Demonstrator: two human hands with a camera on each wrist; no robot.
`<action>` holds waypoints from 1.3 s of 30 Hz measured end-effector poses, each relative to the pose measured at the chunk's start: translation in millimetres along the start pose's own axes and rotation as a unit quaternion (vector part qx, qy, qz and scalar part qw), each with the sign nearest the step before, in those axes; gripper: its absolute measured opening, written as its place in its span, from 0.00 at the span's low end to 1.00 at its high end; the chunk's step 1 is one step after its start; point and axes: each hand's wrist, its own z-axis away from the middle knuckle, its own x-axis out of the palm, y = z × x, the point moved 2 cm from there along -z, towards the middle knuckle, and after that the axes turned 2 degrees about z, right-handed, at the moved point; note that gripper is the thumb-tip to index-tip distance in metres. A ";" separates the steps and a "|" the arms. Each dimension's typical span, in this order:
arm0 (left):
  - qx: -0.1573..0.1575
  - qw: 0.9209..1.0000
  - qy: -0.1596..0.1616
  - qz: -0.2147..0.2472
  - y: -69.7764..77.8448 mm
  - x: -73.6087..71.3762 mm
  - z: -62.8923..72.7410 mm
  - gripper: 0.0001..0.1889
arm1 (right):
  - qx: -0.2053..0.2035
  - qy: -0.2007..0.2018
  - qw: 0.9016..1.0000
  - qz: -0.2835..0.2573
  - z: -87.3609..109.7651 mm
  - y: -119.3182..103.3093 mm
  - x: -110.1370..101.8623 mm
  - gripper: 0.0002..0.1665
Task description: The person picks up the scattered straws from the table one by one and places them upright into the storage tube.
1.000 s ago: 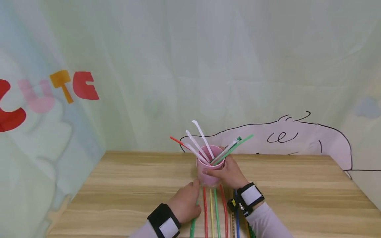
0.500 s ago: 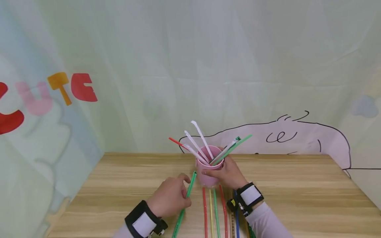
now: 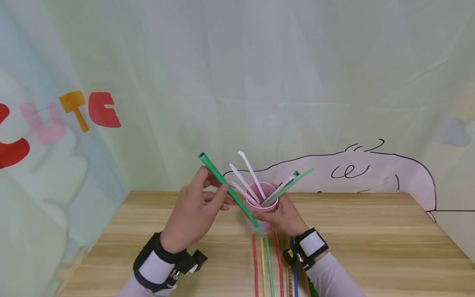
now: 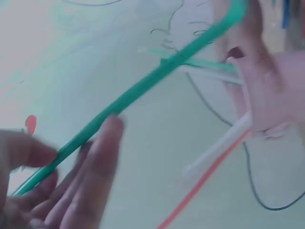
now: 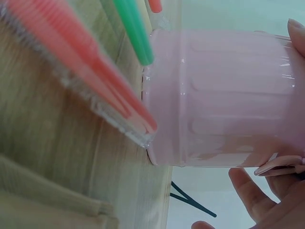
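Observation:
In the head view my left hand (image 3: pixel 191 210) pinches a dark green straw (image 3: pixel 237 199) between thumb and fingers. The straw slants down to the right, its lower end overlapping the front of a pink pail (image 5: pixel 224 95). My right hand (image 3: pixel 291 216) grips the pail from the right, thumb across its front. Several white straws (image 3: pixel 245 179) and a light green straw (image 3: pixel 302 176) lean out of its mouth. A red straw (image 4: pixel 205 179) also sticks out of it in the left wrist view. The right wrist view has the pail's base at the wooden tabletop.
Several straws lie lengthwise on the wooden table (image 3: pixel 371 243) in front of the pail, among them a red straw (image 3: pixel 255 264), a yellow straw (image 3: pixel 263 266) and a blue straw (image 3: pixel 295 274). A printed curtain (image 3: pixel 297 82) hangs behind the table.
My left hand has picked the dark green straw up from the table's left side, raised it and swung it so its top leans left. My right hand stays on the pail.

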 end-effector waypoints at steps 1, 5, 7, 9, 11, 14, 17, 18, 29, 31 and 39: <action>0.017 1.000 0.024 0.005 0.9 -0.7 -2.2 0.09 | 0.000 0.000 1.000 0.002 -0.1 0.4 0.0 0.50; 0.045 0.995 0.091 0.025 -4.5 3.4 -8.5 0.09 | 0.000 0.005 1.000 0.004 -0.2 0.6 -0.2 0.51; 0.032 0.994 0.100 0.033 -13.6 8.8 -10.0 0.10 | -0.004 0.005 1.000 0.001 -0.5 0.2 0.3 0.51; 0.011 0.994 0.098 0.037 -25.6 15.1 -10.0 0.09 | -0.007 0.005 1.000 -0.002 -0.7 0.0 0.7 0.50; -0.009 0.995 0.092 0.030 -38.5 20.5 -9.0 0.10 | -0.009 0.003 1.000 -0.001 -1.2 -0.6 1.2 0.50; -0.030 0.996 0.087 0.015 -56.4 28.6 -8.0 0.11 | -0.007 0.003 1.000 0.002 -1.5 -1.1 1.1 0.50; -0.046 0.995 0.083 0.001 -71.0 36.2 -9.8 0.11 | -0.011 0.001 1.000 0.003 -1.7 -1.8 0.8 0.50; -0.051 0.995 0.082 -0.004 -75.0 38.6 -10.9 0.10 | -0.013 0.001 1.000 0.003 -1.7 -1.8 0.6 0.50; -0.076 0.989 0.063 -0.112 -91.3 56.9 -27.8 0.07 | -0.005 0.006 1.000 -0.010 0.5 0.3 2.9 0.49; -0.087 0.987 0.054 -0.123 -93.6 57.9 -29.5 0.10 | -0.003 0.006 1.000 -0.012 0.0 0.7 3.8 0.49; -0.091 0.993 -0.028 -0.068 -108.0 71.6 -34.0 0.39 | -0.018 0.004 1.000 0.011 1.5 -0.2 2.4 0.48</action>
